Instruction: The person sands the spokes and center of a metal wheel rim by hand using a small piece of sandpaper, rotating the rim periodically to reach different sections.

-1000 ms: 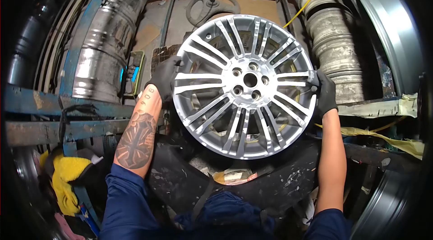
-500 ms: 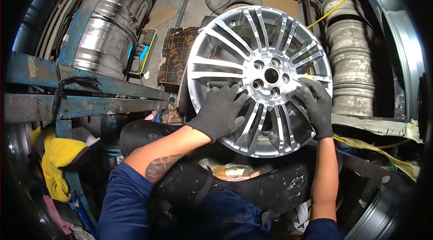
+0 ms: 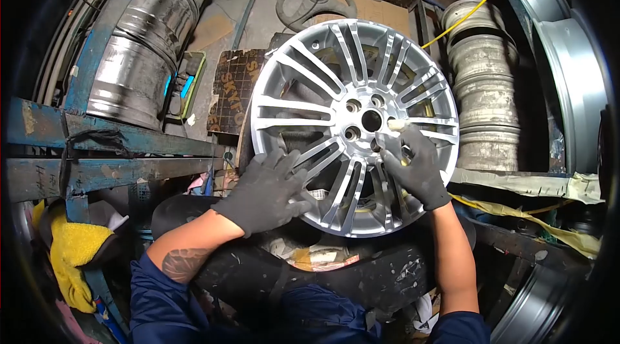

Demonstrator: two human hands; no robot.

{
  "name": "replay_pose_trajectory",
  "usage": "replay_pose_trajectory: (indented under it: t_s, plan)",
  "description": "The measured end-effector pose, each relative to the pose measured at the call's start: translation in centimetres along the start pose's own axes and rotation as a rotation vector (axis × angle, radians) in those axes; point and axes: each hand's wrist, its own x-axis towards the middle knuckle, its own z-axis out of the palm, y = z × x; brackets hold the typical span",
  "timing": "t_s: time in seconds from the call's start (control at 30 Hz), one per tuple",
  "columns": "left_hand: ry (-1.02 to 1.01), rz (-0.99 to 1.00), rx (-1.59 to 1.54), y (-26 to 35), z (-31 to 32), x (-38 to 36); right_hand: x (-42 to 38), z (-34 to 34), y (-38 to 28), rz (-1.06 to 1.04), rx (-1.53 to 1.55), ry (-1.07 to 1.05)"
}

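A silver multi-spoke alloy wheel [image 3: 303,104] sits face up in front of me, its hub hole and lug holes showing. My left hand [image 3: 263,190], in a dark grey glove, rests over the spokes and edge at the lower left with its fingers spread. My right hand [image 3: 418,168], gloved the same way, reaches over the lower right spokes to the hub. A small pale yellowish piece [image 3: 395,124] is pinched at its fingertips, beside a lug hole; its kind is not clear. The right fingers partly hide the hub's lower right side.
Scuffed wheel barrels [image 3: 132,79] lie along a blue metal frame [image 3: 116,137] on the left. More dull rims [image 3: 485,98] are stacked at right, near a yellow hose [image 3: 481,5]. A yellow cloth [image 3: 74,247] hangs at lower left; a steering wheel [image 3: 290,5] lies behind.
The wheel appears lower and further left in view. My right hand has moved inward to the hub, where the pale piece now shows more plainly. My left hand has shifted outward toward the wheel's edge.
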Motion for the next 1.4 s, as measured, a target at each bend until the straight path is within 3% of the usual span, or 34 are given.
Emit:
replay_pose_trajectory:
  t_s: [0.1, 0.2, 0.23, 0.33, 0.4, 0.43, 0.53, 0.7, 0.73, 0.8, 0.97, 1.07, 1.2, 1.4]
  plan:
    - [-0.027, 0.018, 0.019, -0.2, -1.0, -0.4, -0.6, 0.2, -2.0, 0.213, 0.126, -0.190]
    - [0.039, 0.025, -0.002, -0.3, -0.3, 0.5, -1.3, 2.8, -4.9, 0.127, 0.256, -0.054]
    - [0.069, 0.027, -0.025, -0.4, 0.7, 1.2, -1.9, 3.9, -4.8, 0.008, 0.237, -0.041]
    - [0.085, 0.047, -0.128, -0.9, 1.0, 3.2, -2.9, 5.8, -5.6, -0.102, -0.037, -0.058]
    - [-0.108, 0.049, -0.122, -2.2, -1.6, 4.6, -2.2, 6.0, -6.6, -0.113, -0.210, -0.122]
    - [-0.083, -0.004, -0.207, -3.0, -2.9, 4.9, -1.9, 6.1, -6.9, -0.114, -0.300, -0.148]
    - [0.268, -0.050, -0.075, -5.4, -3.7, 4.5, -1.5, 6.9, -7.3, -0.194, -0.375, -0.175]
    - [0.167, -0.211, -0.216, -4.3, -6.0, 4.9, -2.4, 8.8, -10.0, -0.150, -0.577, -0.223]
    - [0.215, -0.159, -0.148, -3.9, -5.6, 5.3, -2.9, 9.6, -10.8, -0.178, -0.587, -0.248]
    - [0.119, -0.201, -0.154, -3.0, -5.8, 6.0, -3.9, 10.9, -11.4, -0.328, -0.643, -0.258]
    - [0.095, -0.343, -0.036, -3.1, -8.1, 6.5, -2.7, 9.2, -11.5, -0.085, -0.588, -0.302]
    - [0.255, -0.267, -0.061, -3.9, -7.6, 7.1, -5.0, 11.8, -12.0, -0.355, -0.640, -0.354]
    - [0.247, -0.283, -0.091, -5.1, -7.3, 6.8, -4.2, 10.5, -10.7, -0.103, -0.516, -0.276]
    - [0.214, -0.341, -0.099, -5.7, -6.8, 6.6, -5.8, 11.6, -12.6, -0.287, -0.481, -0.353]
